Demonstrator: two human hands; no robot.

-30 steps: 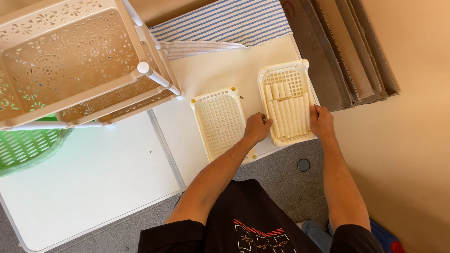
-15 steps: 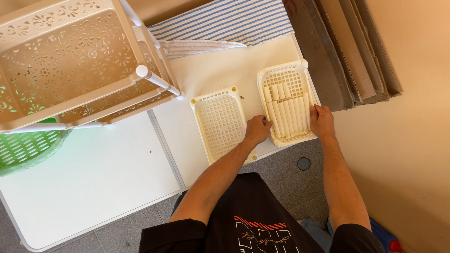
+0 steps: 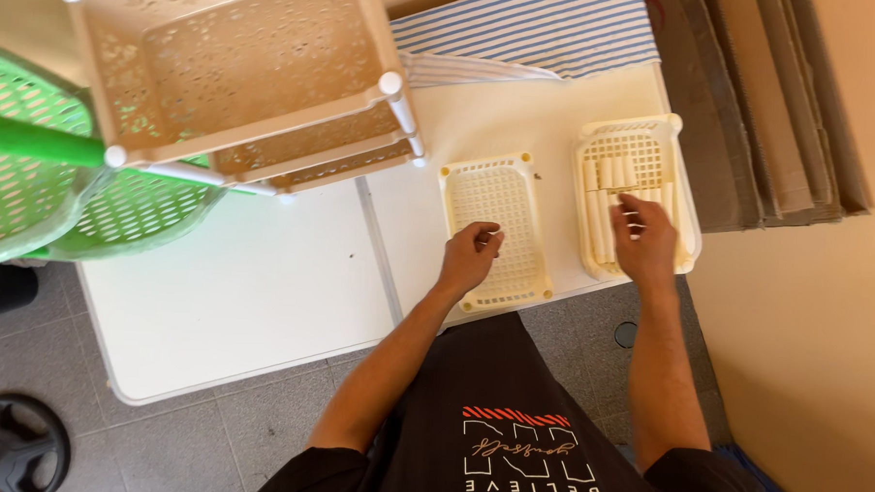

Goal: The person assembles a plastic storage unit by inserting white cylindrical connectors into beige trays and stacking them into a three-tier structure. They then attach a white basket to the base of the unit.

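I see my left hand (image 3: pixel 471 257), fingers curled loosely, resting on the lower left edge of a cream perforated tray (image 3: pixel 497 229) at centre frame. My right hand (image 3: pixel 643 242), fingers bent, reaches into a second cream tray (image 3: pixel 636 193) at right holding short cream tubes (image 3: pixel 601 218); I cannot tell whether it grips one. Both trays lie on a white table (image 3: pixel 251 298).

Perforated matt plastic trays (image 3: pixel 497 195) on a smooth white table (image 3: pixel 251 298).

Single head camera, steep downward view, table (image 3: pixel 251 298) close, apparently.
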